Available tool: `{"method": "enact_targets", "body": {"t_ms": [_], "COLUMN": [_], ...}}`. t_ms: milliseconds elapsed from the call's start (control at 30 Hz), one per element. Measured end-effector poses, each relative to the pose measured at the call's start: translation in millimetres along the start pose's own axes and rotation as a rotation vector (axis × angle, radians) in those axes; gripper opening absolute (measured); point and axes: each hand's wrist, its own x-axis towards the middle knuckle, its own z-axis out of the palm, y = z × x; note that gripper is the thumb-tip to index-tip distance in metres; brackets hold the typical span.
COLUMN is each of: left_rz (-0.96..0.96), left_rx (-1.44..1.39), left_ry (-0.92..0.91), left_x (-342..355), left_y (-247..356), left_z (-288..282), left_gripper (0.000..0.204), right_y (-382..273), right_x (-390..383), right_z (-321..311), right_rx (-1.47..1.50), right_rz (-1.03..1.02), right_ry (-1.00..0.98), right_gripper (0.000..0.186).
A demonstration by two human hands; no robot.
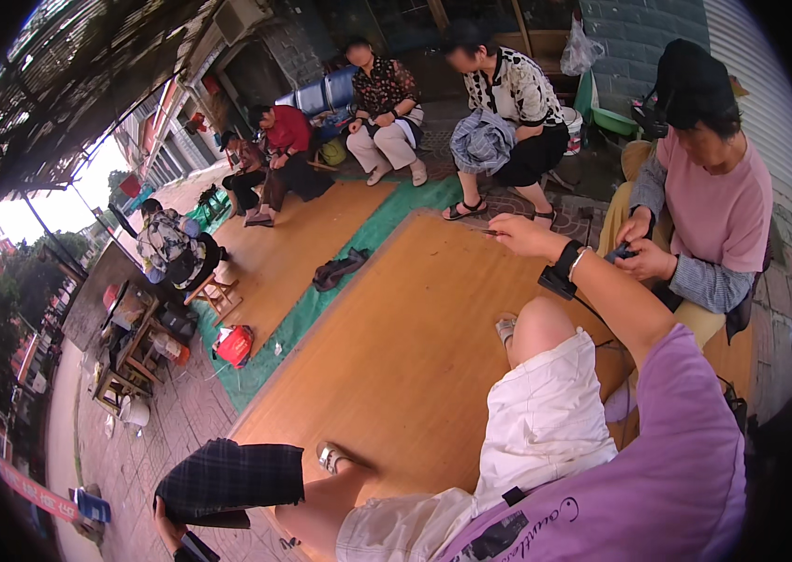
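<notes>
At the lower left, my left hand [169,527] is closed on the edge of a dark plaid cloth [244,480], which drapes beside my bare knee. My right arm reaches forward over the board. My right hand [525,234] is pinched shut, with a thin dark tip showing at its fingers, too small to make out. A black band and a dark device [559,279] sit on that wrist. Close by on the right, a person in a pink top [716,201] handles a small dark item [619,252] with both hands.
Large wooden boards [368,375] lie on a green sheet [265,382]. A crumpled dark cloth [340,270] and a red bag [233,346] lie on it. Several people sit around, one holding a grey-blue garment [482,140]. A wooden stool [216,296] stands left; a low table [131,361] lies beyond.
</notes>
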Motion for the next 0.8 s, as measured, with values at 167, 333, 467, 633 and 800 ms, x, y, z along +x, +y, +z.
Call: {"method": "enact_targets", "body": {"t_ms": [167, 333, 467, 633, 800], "left_rz": [-0.098, -0.158, -0.198, -0.252, -0.198], "left_rx": [0.217, 0.24, 0.254, 0.271, 0.091], "left_ry": [0.03, 0.081, 0.124, 0.177, 0.011], "left_x": [3, 17, 29, 50, 68], "left_y": [-11, -22, -31, -55, -98], "left_z": [-18, -1, 18, 52, 115], "left_gripper": [0.043, 0.043, 0.042, 0.042, 0.033], "right_y": [33, 47, 45, 29, -24], "right_x": [-18, -21, -17, 4, 32], "right_z": [0, 8, 21, 45, 68], "right_rx": [0.014, 0.014, -0.021, -0.013, 0.091], "right_rz": [0.171, 0.25, 0.249, 0.091, -0.113], "right_ry": [-0.083, -0.116, -0.106, -0.151, -0.228], "right_gripper": [0.017, 0.017, 0.018, 0.018, 0.022]}}
